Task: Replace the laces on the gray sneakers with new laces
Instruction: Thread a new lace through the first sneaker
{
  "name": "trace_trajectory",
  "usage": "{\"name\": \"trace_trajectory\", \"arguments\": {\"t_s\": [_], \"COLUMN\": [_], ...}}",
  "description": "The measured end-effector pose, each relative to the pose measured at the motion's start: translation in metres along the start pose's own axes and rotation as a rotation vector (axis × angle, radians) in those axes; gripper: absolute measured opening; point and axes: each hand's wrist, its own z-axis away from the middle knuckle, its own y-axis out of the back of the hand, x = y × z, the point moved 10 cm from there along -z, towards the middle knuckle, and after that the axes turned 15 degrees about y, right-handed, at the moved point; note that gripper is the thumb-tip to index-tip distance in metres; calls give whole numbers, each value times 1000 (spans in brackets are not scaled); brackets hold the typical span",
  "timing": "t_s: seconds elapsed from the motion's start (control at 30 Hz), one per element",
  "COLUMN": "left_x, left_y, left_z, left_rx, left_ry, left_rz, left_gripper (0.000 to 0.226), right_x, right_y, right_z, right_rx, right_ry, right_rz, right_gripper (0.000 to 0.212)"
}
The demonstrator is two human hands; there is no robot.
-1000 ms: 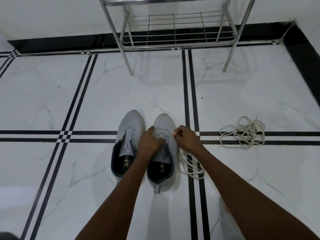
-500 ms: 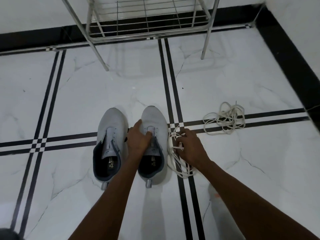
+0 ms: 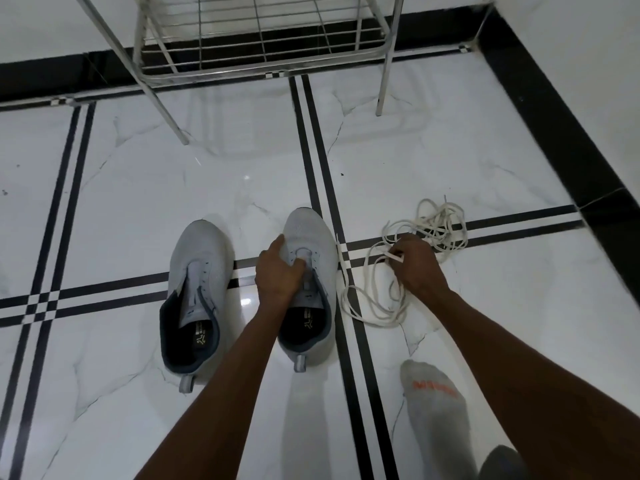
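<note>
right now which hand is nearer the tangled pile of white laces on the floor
Right. The right hand sits at the lace pile, pinching a lace. The left hand rests on the right-side sneaker, well left of the pile.

Bare forearms, orange-lettered grey sock (image 3: 434, 403)

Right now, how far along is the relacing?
Done: both gray sneakers look stripped of laces. In hand: left hand grips the right-side sneaker's tongue area; right hand pinches a white lace lying on the floor. Left: threading both shoes.
</note>
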Motion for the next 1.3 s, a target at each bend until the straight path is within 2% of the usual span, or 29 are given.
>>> {"name": "trace_trajectory", "arguments": {"t_s": [0.17, 0.23, 0.3, 0.43, 0.53, 0.63, 0.73, 0.87, 0.93, 1.03, 1.1, 1.17, 1.23, 1.3], "left_x": [0, 0, 0, 1, 17, 45, 57, 76, 78, 74, 73, 77, 86, 96], "left_y": [-4, 0, 4, 5, 13, 15, 8, -21, -29, -19, -9, -4, -1, 1], "left_z": [2, 3, 5, 6, 13, 21, 17, 26, 29, 19, 11, 10, 14, 20], "left_rx": [-9, 2, 14, 14, 96, 127, 30, -341, -459, -435, -437, -452, -441, -413], "left_ry": [18, 22, 16, 9, -103, -290, -328, -334, -269, -188, -161, -175, -225, -286], "left_rz": [4, 10, 30, 16, -24, 5, 60, 144, 231, 331, 380, 361, 310, 271], "left_gripper": [69, 65, 61, 64, 60, 39, 32, 30, 26, 21, 21, 21, 20, 20], "right_x": [-23, -33, -37, -55, -68, -77, -87, -93, -88, -58, -45, -53, -83, -121], "right_y": [13, 18, 14, 13, 11, 5, 7, 12, 24, 41, 41, 40, 34, 20], "right_z": [-9, -16, -21, -33, -38, -39, -43, -48, -52, -51, -49, -51, -56, -59], "right_rx": [122, 158, 125, 64, 41, 5, 12, 19, 85, 153, 59, 18, -17, -135], "right_ry": [17, -56, -160, -134, -96, -64, -24, -28, -35, -133, -146, -56, 59, 157], "right_rz": [-96, -239, -405, -508, -549, -557, -561, -662, -636, -464, -282, -181, -318, -508], "right_gripper": [9, 6, 7, 9, 12, 14, 13, 14, 12, 14, 16, 29, 46, 41]}}
